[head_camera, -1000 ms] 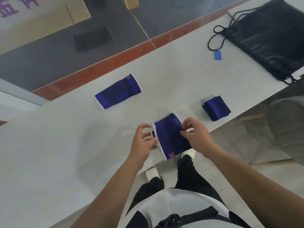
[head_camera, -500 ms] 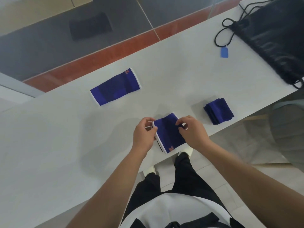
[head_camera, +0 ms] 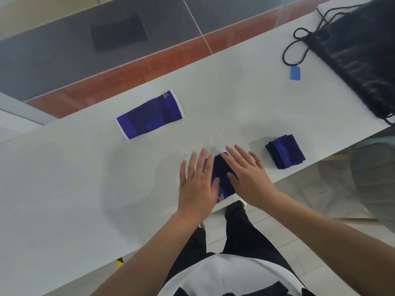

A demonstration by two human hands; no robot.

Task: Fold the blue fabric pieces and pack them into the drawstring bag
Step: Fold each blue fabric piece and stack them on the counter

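The left hand [head_camera: 197, 184] and right hand [head_camera: 249, 178] lie flat, fingers spread, pressing the blue piece [head_camera: 221, 178] between them at the table's [head_camera: 64, 189] near edge, gripping nothing; at three o'clock sits a folded stack [head_camera: 285, 151]; at eleven an unfolded piece [head_camera: 149, 114]; at one o'clock the drawstring bag [head_camera: 359, 52], seemingly unpacked; folding looks roughly midway.

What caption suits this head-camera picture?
Both flat hands, left hand and right hand, press a blue fabric piece on the white table.
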